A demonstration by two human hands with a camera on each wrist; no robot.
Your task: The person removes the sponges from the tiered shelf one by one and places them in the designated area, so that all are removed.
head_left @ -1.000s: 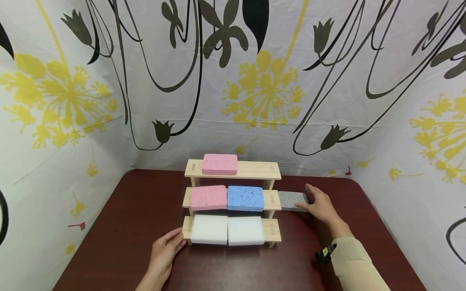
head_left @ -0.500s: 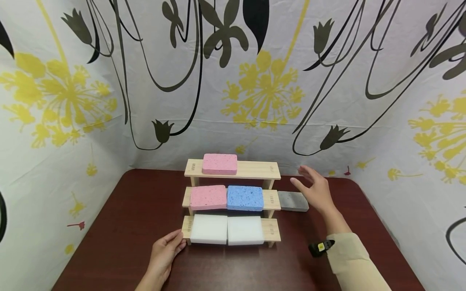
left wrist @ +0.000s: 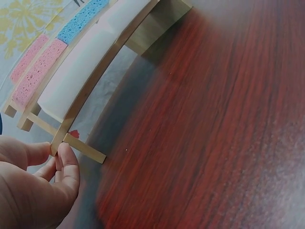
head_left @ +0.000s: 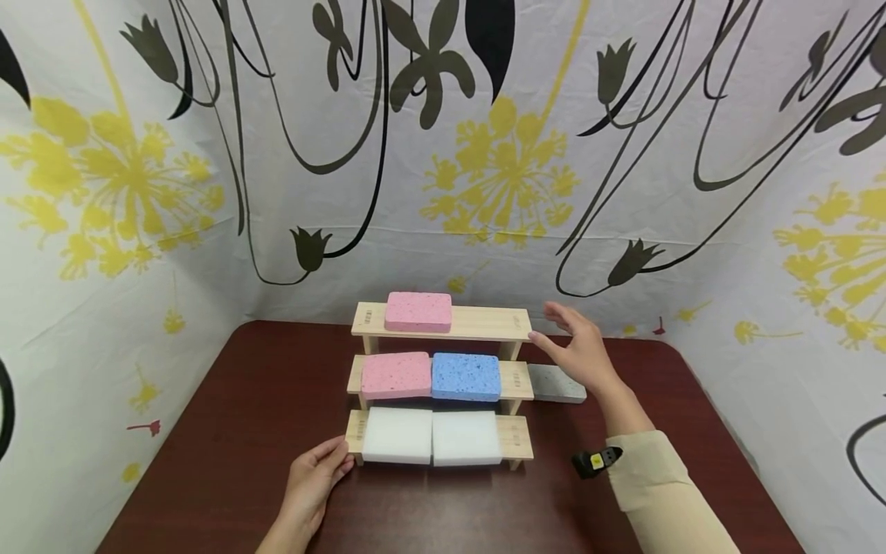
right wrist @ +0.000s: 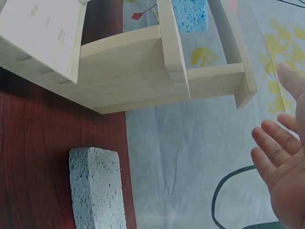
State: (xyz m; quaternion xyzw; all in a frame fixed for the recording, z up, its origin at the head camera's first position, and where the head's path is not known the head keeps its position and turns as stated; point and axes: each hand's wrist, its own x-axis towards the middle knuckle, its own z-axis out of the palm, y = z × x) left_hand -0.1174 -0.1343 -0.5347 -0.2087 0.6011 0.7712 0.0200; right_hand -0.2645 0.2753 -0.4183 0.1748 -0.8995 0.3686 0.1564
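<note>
A wooden three-step rack (head_left: pixel 515 437) stands on the table. The left hand (head_left: pixel 311 481) pinches the left end of its lowest shelf between thumb and fingers, as the left wrist view confirms with the hand (left wrist: pixel 43 186) at the shelf's end. Off the top shelf's right end is the right hand (head_left: pixel 577 350), thumb and fingers spread, holding nothing. Below it a grey sponge block (head_left: pixel 554 385) lies to the right of the rack; the right wrist view shows the same grey block (right wrist: pixel 105 191) apart from the hand (right wrist: pixel 286 152).
On the top shelf sits one pink sponge (head_left: pixel 418 312). The middle shelf carries a pink sponge (head_left: pixel 396 375) and a blue sponge (head_left: pixel 466 377) side by side. Two white sponges, one of them at left (head_left: pixel 398 436), fill the bottom shelf. Patterned cloth (head_left: pixel 388 208) hangs behind the table.
The right hand has let go of the grey sponge block, risen, and moved left toward the top shelf's right end. The block stays where it was; the left hand keeps its grip.
</note>
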